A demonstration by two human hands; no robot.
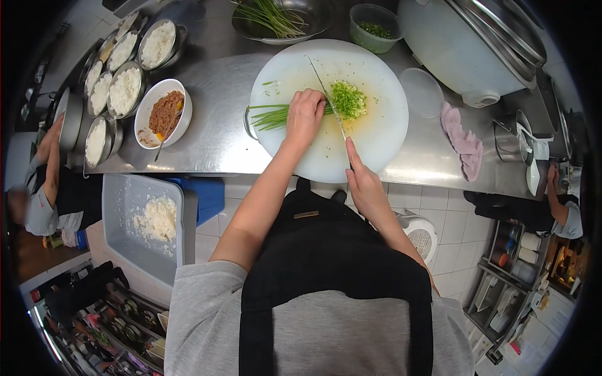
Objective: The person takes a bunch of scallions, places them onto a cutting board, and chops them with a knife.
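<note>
A round white cutting board (376,141) lies on the steel counter before me. My left hand (305,118) presses a bunch of green onions (269,118) against it, fingers curled near the cut end. In my right hand (365,183) is a kitchen knife (334,111), its handle partly hidden by the fingers. The blade slants across the board, between my left fingertips and a pile of chopped green onion (348,100). Small green bits are scattered around the pile, and a wet yellowish patch shows beneath it.
Behind the board stand a metal bowl of whole green onions (276,39) and a plastic tub (374,42). Rice bowls (125,89) and a bowl of brown filling (139,119) are left; a pink cloth (461,139) and large cooker (464,53) right. Co-workers stand at both sides.
</note>
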